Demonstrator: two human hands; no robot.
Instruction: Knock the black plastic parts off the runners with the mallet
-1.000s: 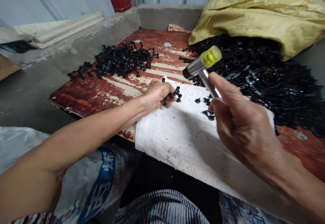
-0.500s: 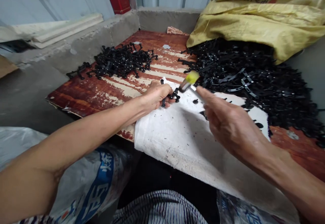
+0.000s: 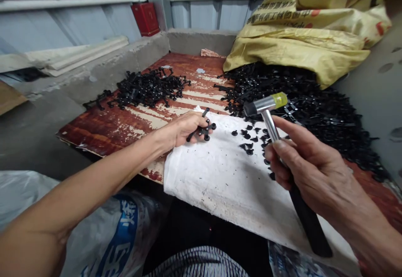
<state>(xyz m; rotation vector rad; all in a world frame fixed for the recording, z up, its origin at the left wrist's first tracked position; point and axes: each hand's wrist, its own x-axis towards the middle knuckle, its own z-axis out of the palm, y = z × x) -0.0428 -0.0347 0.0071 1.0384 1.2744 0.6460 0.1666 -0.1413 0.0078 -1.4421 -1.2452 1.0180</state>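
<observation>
Gripping a mallet (image 3: 265, 105) in the right hand (image 3: 309, 168), the person holds a branched black part (image 3: 204, 129) in the left hand (image 3: 185, 129), seen from the head view. The left fingers (image 3: 196, 126) are together, pinching the part just above a white cloth (image 3: 220, 176), with its arms sticking out past the fingertips. That part lies to the left of the mallet head and well apart from it, so the left hand is the nearer one. The right fingers (image 3: 284, 151) are curled tightly around the handle, whose long axis slants from the lower right up to the steel head. The head lies roughly crosswise, its yellow face toward the right and its steel end toward the left, hanging over small black bits (image 3: 248, 136) scattered on the cloth. A large black heap (image 3: 301, 101) spills from a yellow sack (image 3: 301, 38) beyond the cloth, and a smaller pile (image 3: 147, 88) lies on a worn red board (image 3: 103, 132).
</observation>
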